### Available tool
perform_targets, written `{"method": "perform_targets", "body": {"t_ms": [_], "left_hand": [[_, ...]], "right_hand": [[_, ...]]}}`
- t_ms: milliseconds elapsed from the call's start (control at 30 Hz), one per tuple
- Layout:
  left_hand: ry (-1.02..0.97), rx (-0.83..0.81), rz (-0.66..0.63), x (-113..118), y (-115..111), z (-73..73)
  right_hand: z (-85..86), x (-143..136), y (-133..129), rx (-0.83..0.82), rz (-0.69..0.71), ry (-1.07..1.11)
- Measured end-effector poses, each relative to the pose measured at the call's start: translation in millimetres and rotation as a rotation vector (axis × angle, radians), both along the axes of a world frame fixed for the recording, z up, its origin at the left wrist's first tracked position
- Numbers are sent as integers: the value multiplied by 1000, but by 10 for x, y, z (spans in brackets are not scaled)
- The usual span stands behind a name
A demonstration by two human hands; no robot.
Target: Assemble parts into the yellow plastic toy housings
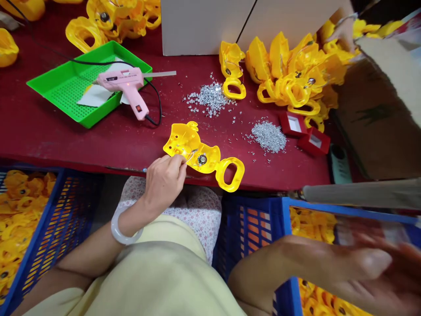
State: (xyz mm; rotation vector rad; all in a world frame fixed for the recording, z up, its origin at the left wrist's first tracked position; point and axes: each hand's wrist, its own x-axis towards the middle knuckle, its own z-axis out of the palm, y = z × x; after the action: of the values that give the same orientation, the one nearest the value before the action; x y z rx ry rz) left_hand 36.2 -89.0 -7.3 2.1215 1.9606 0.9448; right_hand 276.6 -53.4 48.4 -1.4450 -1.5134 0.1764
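My left hand (166, 177), with a pale bangle at the wrist, pinches the near edge of a yellow plastic toy shell (210, 151) at the table's front edge. The shell lies with its hollow side up, showing thin wires, a round metal-centred part and a ring-shaped handle at its right end. My right hand (371, 267) is off the table at the lower right, above a blue crate (287, 228) of yellow parts. It is blurred; the thumb stands apart from the stretched fingers, and I see nothing held.
A pink glue gun (130, 85) rests across a green tray (88, 118), its cord trailing. Small shiny pieces (210, 97) and screws (269, 136) lie in piles beside red boxes (314, 141). More yellow shells (289, 70) stand behind. Another blue crate (62, 210) is at left; a person's hand (344, 33) shows far right.
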Motion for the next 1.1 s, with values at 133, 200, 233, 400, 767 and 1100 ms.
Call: {"method": "perform_targets", "body": {"t_ms": [133, 200, 233, 400, 767, 1100], "left_hand": [[82, 30, -15, -141, 20, 25], [127, 42, -11, -211, 39, 31], [147, 46, -6, -241, 52, 30], [144, 89, 11, -315, 152, 6], [140, 90, 10, -333, 436, -17], [235, 137, -28, -252, 609, 122]], "right_hand": [[-153, -273, 16, -80, 126, -144], [-276, -360, 47, -111, 180, -208], [-339, -390, 66, -123, 205, -242], [-564, -515, 128, -175, 309, -372], [-254, 236, -87, 734, -570, -18], [-380, 1215, -118, 898, -695, 109]]}}
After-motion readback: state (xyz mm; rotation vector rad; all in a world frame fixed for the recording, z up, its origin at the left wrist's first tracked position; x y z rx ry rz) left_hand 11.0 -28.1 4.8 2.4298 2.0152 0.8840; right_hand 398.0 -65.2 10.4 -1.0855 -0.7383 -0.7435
